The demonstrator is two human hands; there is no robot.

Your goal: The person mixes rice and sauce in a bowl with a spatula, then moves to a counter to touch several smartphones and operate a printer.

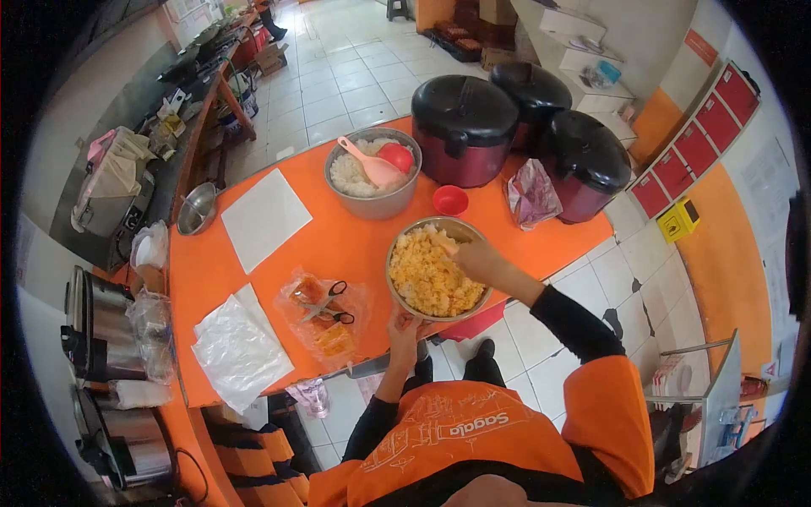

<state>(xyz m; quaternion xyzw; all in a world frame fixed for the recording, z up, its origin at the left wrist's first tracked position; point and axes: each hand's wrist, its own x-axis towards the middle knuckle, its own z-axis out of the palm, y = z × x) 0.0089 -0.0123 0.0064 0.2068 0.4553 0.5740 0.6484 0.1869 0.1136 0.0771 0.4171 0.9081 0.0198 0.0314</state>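
Observation:
A metal bowl of yellow-orange mixed rice stands at the front edge of the orange table. My left hand grips its near-left side, the fingers partly hidden against the wall. Over the bowl's right side, my right hand is closed around a pale rice paddle, whose blade is in the rice. Behind stands a grey pot of white rice, with a pink paddle and a red bowl in it. A small red cup sits between pot and bowl.
Scissors lie on plastic bags of orange seasoning to the left. Beyond are white plastic bags and a white sheet. Large lidded rice cookers and a crumpled foil packet occupy the back right.

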